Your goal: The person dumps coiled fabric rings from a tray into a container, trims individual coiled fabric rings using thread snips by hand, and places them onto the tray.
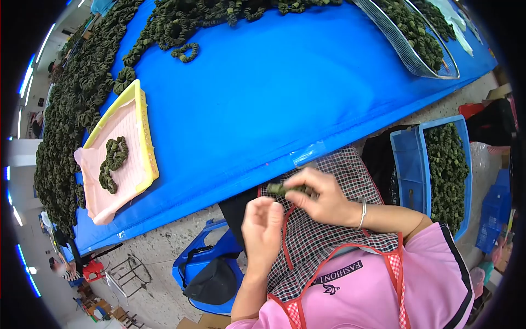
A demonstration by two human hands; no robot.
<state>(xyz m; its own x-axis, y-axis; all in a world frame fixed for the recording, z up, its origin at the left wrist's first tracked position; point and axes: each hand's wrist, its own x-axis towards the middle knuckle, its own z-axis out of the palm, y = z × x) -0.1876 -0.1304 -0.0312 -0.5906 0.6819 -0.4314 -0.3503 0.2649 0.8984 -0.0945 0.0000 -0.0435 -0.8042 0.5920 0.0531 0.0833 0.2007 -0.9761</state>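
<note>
Over my checked apron point(345, 170), my right hand point(323, 197) is closed around a dark green ruffled piece point(278, 189), one end of it sticking out to the left. My left hand point(261, 227) is just below that end, its fingers curled and pressed to the thumb. Whatever lies between those fingers is hidden. On the pink lining point(123, 178) of a yellow tray point(147, 137), a few dark green ruffled rings point(114, 159) lie in a curved chain. A loose ring point(186, 52) sits on the blue tabletop point(246, 88).
Large heaps of green rings point(71, 120) cover the table's left and far sides. A tilted mesh basket point(394, 41) holds more at the far right. Beside me on the right is a full blue crate point(408, 170). A blue stool point(205, 257) with a dark cushion stands at lower left.
</note>
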